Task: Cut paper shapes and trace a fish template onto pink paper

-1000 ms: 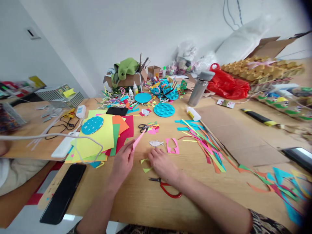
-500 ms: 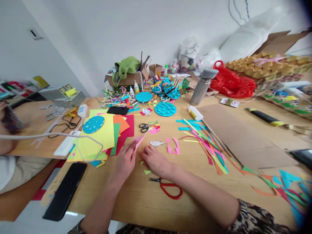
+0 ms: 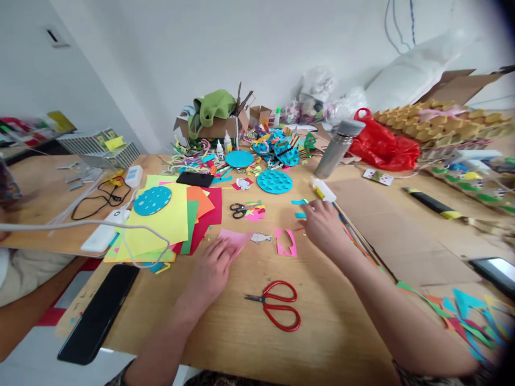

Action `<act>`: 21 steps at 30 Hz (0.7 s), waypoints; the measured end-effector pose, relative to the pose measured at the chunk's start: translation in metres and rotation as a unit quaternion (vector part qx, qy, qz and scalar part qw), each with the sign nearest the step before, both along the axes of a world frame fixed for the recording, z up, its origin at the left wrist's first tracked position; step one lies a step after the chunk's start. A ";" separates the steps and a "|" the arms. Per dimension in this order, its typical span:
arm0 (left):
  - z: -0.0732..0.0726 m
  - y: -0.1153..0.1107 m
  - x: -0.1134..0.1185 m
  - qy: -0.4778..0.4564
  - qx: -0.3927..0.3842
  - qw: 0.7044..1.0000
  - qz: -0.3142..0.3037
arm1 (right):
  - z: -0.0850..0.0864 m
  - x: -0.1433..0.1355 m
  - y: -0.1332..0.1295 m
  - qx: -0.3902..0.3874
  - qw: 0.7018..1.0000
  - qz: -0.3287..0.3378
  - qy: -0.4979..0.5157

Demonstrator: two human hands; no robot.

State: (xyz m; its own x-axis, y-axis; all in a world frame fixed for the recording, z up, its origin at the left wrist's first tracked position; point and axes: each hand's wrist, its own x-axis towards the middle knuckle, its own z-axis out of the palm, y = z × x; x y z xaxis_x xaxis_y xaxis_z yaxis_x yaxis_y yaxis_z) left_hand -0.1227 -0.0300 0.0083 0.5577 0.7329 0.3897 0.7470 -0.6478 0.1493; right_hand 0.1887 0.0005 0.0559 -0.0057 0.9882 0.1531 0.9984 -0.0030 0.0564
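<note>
Two bare hands are at work here, spread apart. The left hand has its fingers closed over the small pale-pink sheet of paper, holding it low at its near edge, which probably keeps it steady while the other hand is away; the thumb is hidden. The right hand arches over the flat bright-blue paper strips, fingers bent down and close together; whether they grip anything, I cannot tell.

Between them, just beside the sheet's right corner, lies the grey-white fish-shaped cutout, perhaps kept there for easy comparison. Next along, the bright-pink rectangle of paper with a shaped hole lies flat, apparently set aside as an offcut.

Nearer the body, the red-handled metal scissors rest on the pale wooden surface, loops pointing right, handy for the right hand, I'd judge. Farther out, the black-handled scissors lie by colourful paper scraps, and the stacked yellow, green, orange and red sheets sit leftward, seemingly as stock within reach.
</note>
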 end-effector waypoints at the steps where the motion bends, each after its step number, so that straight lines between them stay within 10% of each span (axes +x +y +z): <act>1: 0.000 -0.002 0.000 0.012 -0.005 1.000 -0.002 | -0.005 -0.014 0.000 -0.017 0.999 0.045 0.026; 8: -0.001 -0.018 -0.006 0.095 -0.098 0.991 0.006 | -0.036 -0.086 0.009 -0.119 0.980 0.109 0.121; 21: 0.013 -0.020 -0.025 0.027 -0.238 0.971 -0.007 | -0.031 -0.060 0.011 -0.068 0.967 -0.002 0.247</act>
